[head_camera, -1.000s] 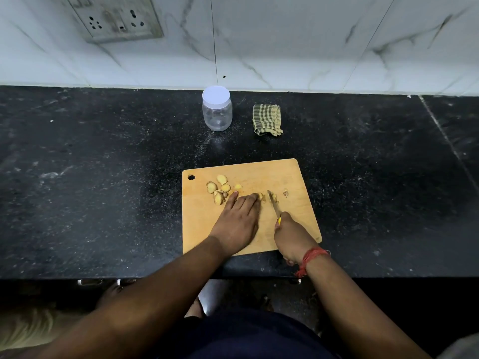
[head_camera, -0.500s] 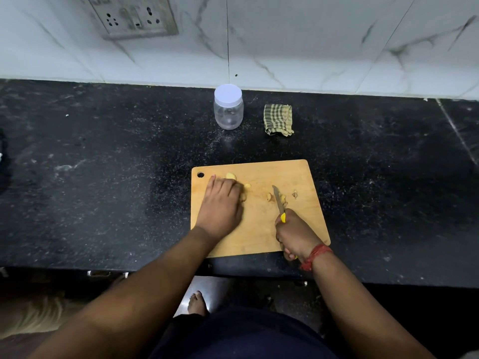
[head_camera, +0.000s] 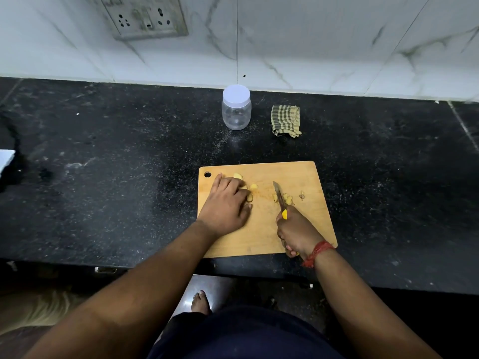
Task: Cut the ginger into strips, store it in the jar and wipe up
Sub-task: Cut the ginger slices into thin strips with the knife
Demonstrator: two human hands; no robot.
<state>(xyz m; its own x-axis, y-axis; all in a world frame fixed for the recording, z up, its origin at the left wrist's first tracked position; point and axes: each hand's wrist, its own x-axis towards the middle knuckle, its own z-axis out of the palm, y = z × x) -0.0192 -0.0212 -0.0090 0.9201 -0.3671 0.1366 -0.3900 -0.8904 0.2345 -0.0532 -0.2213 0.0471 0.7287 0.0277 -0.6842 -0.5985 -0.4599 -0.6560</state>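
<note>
Item: ginger prep, cutting stage.

- L hand [head_camera: 226, 204]: a sec ago it sat mid-board by the blade; now it has shifted to the far-left part of the cutting board [head_camera: 264, 237], near the hang hole, fingers flat over the sliced ginger pile [head_camera: 252, 187]. Looks like it's gathering or reaching for the next slice; can't tell if it pinches one.
- R hand [head_camera: 298, 233]: grips the yellow-handled knife [head_camera: 280, 196], blade tip pointing to the board's far edge, beside a small cut batch [head_camera: 286, 198] right of centre. Knife barely moved.
- Jar [head_camera: 236, 110]: far edge of the counter [head_camera: 103, 177], white lid on, looks empty.
- Checked cloth [head_camera: 286, 121]: just right of the jar, folded, untouched.

Meaning for you: one batch done, next slice being fetched. Storing and wiping not yet begun.
</note>
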